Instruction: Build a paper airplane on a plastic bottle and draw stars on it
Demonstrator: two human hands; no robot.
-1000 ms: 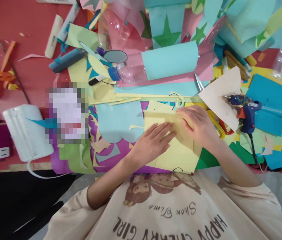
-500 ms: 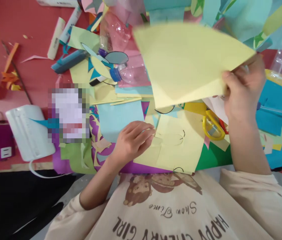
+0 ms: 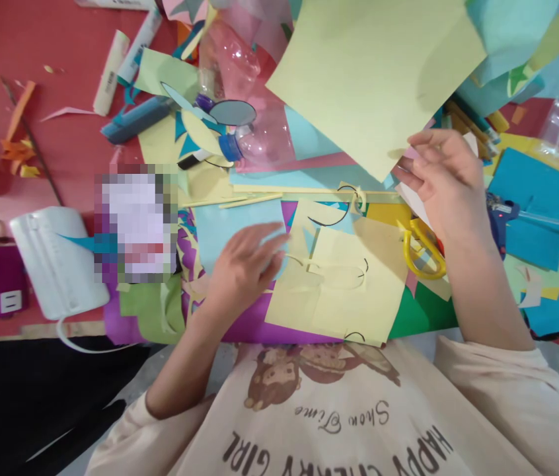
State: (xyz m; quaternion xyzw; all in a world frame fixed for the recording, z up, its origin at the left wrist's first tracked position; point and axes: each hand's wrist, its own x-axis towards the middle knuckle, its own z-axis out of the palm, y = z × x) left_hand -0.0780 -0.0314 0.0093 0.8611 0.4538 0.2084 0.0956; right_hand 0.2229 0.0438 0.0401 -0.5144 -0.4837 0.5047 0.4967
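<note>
My left hand hovers over a light blue paper sheet, fingers loosely spread and holding nothing. Just right of it, cut yellow paper with black curved lines lies in front of me. My right hand is open, its fingertips close to the lower corner of a big pale yellow sheet; whether they touch it I cannot tell. That sheet rests over the crafts at the far side. Yellow-handled scissors lie just left of my right wrist.
Pink-tinted plastic bottles lie left of the big sheet. A blue glue gun is partly hidden behind my right forearm. Left are a white case, a blurred-out object and glue sticks. Blue paper lies on the right.
My right hand has let go of the big yellow sheet, which moved away from me and turned. That hand shifted slightly left and down; my left hand moved a little left and its fingers spread.
</note>
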